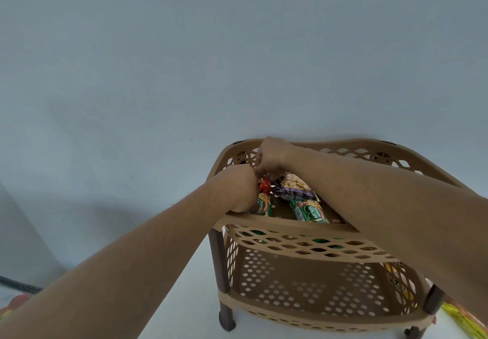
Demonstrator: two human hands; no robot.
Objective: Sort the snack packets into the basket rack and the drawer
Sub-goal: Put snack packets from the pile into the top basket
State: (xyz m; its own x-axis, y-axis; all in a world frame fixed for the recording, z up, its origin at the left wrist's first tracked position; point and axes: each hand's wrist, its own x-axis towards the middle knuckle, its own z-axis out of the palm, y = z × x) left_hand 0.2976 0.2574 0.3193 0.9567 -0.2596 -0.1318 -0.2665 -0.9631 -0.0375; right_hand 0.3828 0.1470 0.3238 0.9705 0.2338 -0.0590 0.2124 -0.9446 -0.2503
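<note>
- The snack packets lie in the top tier of the basket rack [287, 226]: a red packet [264, 184] at the tier's far left corner, a green biscuit packet [264, 204] along the left edge near the front rim, a second green biscuit packet [310, 210] lying toward the front edge in the middle, and a clear packet of pale round snacks [293, 184] just behind it.
- The clear packet overlaps the far end of the second green packet; the red packet touches the far end of the first green one.
- The left hand [235, 188] reaches over the tier's left front rim, fingers curled down, the grip closed over the red packet; how firmly it holds cannot be told, since the fingertips are hidden.
- The right hand [270, 155] comes in from the right across the tier, fingers bent down at the far left corner, meeting the left hand above the red packet; whether its grip has hold of anything cannot be told.
- The rack is tan latticed plastic with dark brown legs [220, 262]; green shapes show through the lattice of the top tier's front wall.
- The lower tier [295, 286] shows a bare perforated floor, with something yellow at its right edge.
- The rack stands on a white floor [190, 299] against a pale blue-grey wall [184, 61].
</note>
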